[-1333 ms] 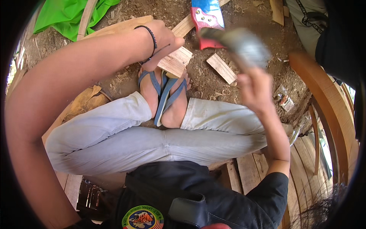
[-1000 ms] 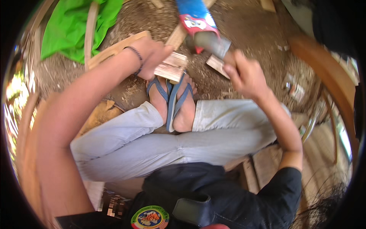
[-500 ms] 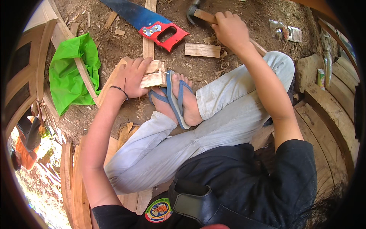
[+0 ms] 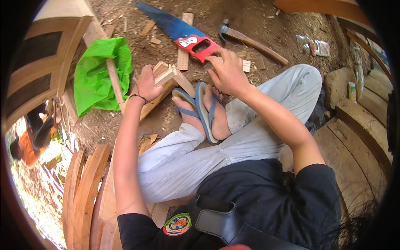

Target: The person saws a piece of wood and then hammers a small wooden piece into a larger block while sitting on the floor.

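I sit on the ground with my legs crossed, blue flip-flops (image 4: 204, 111) on my feet. My left hand (image 4: 146, 84) grips a small joined wooden block (image 4: 167, 74) that rests on a plank just in front of my feet. My right hand (image 4: 227, 71) hovers beside that block with its fingers apart and nothing in it. A hammer (image 4: 251, 40) with a wooden handle lies on the dirt beyond my right hand. A saw (image 4: 188, 37) with a blue blade and a red handle lies next to it.
A green cloth (image 4: 98, 75) covers a wooden slat at the left. Short wood offcuts (image 4: 183, 50) and shavings litter the dirt. Curved wooden pieces (image 4: 83, 183) lie at the lower left, wooden boards (image 4: 362, 129) at the right. A person in orange (image 4: 27, 143) crouches far left.
My right hand held the hammer raised, then came down. The hammer now lies on the ground and the hand is empty by the block. My left hand has stayed on the block.
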The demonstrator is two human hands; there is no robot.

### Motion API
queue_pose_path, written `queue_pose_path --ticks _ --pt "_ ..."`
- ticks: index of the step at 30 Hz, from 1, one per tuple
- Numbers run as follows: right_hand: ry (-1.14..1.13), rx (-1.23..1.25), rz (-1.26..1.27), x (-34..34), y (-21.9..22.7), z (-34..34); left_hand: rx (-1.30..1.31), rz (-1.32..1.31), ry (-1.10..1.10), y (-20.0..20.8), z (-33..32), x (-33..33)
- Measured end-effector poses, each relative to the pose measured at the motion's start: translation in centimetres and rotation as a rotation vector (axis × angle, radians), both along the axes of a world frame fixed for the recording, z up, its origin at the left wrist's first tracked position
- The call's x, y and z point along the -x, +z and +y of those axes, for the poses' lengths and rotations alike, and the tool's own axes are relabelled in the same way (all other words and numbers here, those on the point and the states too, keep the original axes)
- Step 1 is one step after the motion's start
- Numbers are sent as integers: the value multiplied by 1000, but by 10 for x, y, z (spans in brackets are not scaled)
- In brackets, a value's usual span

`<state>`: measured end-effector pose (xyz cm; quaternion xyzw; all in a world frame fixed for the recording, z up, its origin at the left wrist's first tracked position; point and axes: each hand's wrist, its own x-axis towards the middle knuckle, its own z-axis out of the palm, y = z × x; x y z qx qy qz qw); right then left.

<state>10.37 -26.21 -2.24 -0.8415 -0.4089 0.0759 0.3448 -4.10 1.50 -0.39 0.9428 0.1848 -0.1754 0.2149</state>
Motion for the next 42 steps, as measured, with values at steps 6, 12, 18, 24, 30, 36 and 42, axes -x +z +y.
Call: queue_pose_path --ticks 6,12,18,24,30,36,42 --pt "174 85 137 2 0 -8 -76 -284 320 -2 9 40" --pt "293 86 178 -8 -7 -12 37 -628 471 71 36 34" --pt "369 345 266 -8 -16 -5 326 -537 702 162 64 89" --pt "568 669 239 3 -29 -1 412 52 917 154 82 211" --pt "620 579 259 9 -44 0 538 303 1345 114 105 299" --pt "640 625 284 18 -43 9 -352 -312 1867 87 190 382" --pt "491 596 130 5 -51 1 210 222 1020 90 169 200"
